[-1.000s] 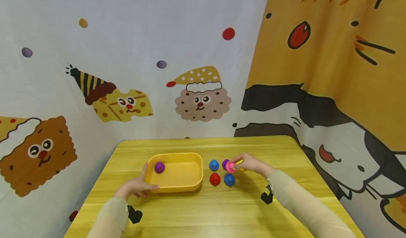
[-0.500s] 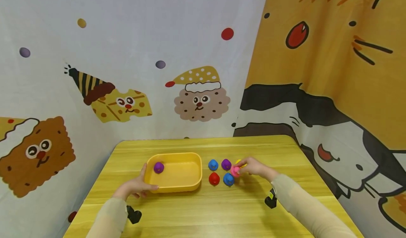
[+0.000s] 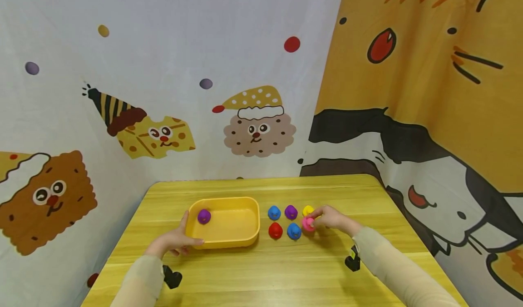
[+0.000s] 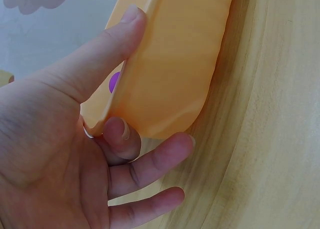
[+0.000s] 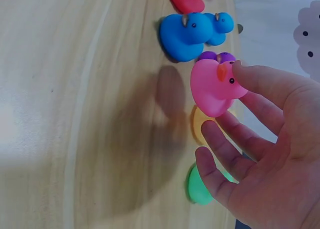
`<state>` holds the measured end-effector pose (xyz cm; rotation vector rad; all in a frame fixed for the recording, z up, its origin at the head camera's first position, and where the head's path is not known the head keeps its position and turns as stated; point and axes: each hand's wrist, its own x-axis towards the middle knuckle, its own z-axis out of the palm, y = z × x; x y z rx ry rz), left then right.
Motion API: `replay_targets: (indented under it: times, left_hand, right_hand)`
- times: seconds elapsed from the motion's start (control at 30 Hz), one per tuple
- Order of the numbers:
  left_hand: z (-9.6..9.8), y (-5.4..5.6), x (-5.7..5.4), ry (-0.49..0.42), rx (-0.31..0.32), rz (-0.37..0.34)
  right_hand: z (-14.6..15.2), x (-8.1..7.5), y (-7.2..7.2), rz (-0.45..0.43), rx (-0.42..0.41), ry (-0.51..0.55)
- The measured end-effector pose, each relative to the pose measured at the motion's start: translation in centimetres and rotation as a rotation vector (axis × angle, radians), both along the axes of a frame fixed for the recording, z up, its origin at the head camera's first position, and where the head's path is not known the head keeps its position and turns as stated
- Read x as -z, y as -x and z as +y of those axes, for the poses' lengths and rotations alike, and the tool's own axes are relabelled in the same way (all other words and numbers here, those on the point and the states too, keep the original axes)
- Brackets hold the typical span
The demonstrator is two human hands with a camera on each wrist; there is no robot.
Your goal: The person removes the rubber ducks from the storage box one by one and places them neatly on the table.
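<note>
In the head view, my left hand (image 3: 175, 240) holds the left front corner of a yellow plastic bin (image 3: 229, 245). Its thumb lies along the rim in the left wrist view, and the lower fingers hang loose. A purple rubber duck (image 3: 204, 216) sits inside, at the bin's left. My right hand (image 3: 333, 219) pinches a pink rubber duck (image 5: 212, 86) between thumb and fingers, slightly above the table by its shadow. Beside it is a blue duck (image 3: 294, 231); behind it a yellow duck (image 3: 308, 210) is partly covered by the hand.
Right of the bin are another blue duck (image 3: 274, 213), a purple duck (image 3: 291, 212) and a red duck (image 3: 275, 230). A green duck (image 5: 200, 185) appears under my right fingers in the right wrist view. The wooden table (image 3: 245, 279) meets a patterned cloth backdrop (image 3: 184, 71).
My right hand has moved the pink duck right and slightly toward me, away from the purple duck and in front of the yellow one. The left hand stays on the bin.
</note>
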<state>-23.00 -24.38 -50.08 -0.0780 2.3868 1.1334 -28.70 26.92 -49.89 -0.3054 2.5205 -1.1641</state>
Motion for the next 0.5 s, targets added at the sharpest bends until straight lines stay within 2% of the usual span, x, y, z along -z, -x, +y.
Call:
replay_targets:
  times: [0.5]
  left_hand:
    - [-0.1, 0.0, 0.0, -0.018, 0.005, -0.007]
  right_hand:
    - [0.9, 1.6, -0.3, -0.039, 0.006, 0.013]
